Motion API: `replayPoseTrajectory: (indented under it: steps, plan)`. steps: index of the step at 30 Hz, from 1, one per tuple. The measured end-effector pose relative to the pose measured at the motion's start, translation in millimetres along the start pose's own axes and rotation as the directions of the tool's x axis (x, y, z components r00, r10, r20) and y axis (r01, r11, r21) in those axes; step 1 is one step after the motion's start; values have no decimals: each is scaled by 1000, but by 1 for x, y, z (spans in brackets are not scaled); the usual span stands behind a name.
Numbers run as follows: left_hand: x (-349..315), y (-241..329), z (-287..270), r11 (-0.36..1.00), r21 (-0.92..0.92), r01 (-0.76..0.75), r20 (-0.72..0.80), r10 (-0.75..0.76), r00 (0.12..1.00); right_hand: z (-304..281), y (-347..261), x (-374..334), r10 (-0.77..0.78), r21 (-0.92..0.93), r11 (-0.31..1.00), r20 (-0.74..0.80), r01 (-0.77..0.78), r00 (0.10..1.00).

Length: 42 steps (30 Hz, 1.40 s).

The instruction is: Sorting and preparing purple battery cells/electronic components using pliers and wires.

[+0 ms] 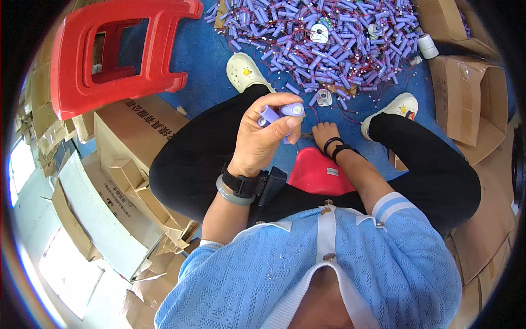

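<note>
My left hand [263,131] is raised in front of my knees, its fingers wrapped round several purple cylindrical battery cells [269,113]. Their round ends point in different directions between thumb and fingers. Lower down, my right hand [326,134] is at the front edge of a red plastic stool [319,174], between my legs. Its fingers curl downward, and whatever lies under them is hidden. Just beyond it spreads a large heap of purple battery cells [329,57] with thin red wires and small white connectors.
At the left a larger red plastic stool [71,66] lies tipped over a cardboard box [129,129]. Open cardboard boxes [466,98] line the right side. A white cylinder [428,46] stands beside the heap on the blue floor [205,77]. My clogs [244,71] flank the heap's near edge.
</note>
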<state>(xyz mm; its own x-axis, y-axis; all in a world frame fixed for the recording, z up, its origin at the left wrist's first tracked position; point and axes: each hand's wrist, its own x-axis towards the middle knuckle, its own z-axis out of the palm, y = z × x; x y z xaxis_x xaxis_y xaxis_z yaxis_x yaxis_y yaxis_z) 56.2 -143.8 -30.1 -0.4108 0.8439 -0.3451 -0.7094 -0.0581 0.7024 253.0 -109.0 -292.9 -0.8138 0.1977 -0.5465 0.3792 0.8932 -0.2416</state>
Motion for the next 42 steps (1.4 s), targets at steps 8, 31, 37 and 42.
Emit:
replayPoseTrajectory:
  steps: [8, 31, 37, 42]
  plan:
    - [11, 4, 3, 965, -248, 86, -20, -94, 995, -33, 20, 6, 17, 494, 865, 137, -84, 990]
    - [-8, -24, 66, 757, -204, 621, 438, -497, 750, -334, 49, -152, -306, 319, 754, -603, 575, 737]
    - [31, 19, 110, 832, -21, 555, 181, -542, 820, -358, 85, -215, -96, 446, 755, -649, 481, 754]
    - [141, 77, 173, 896, 286, 341, 161, -396, 904, -351, 97, -227, 81, 520, 647, -774, 557, 628]
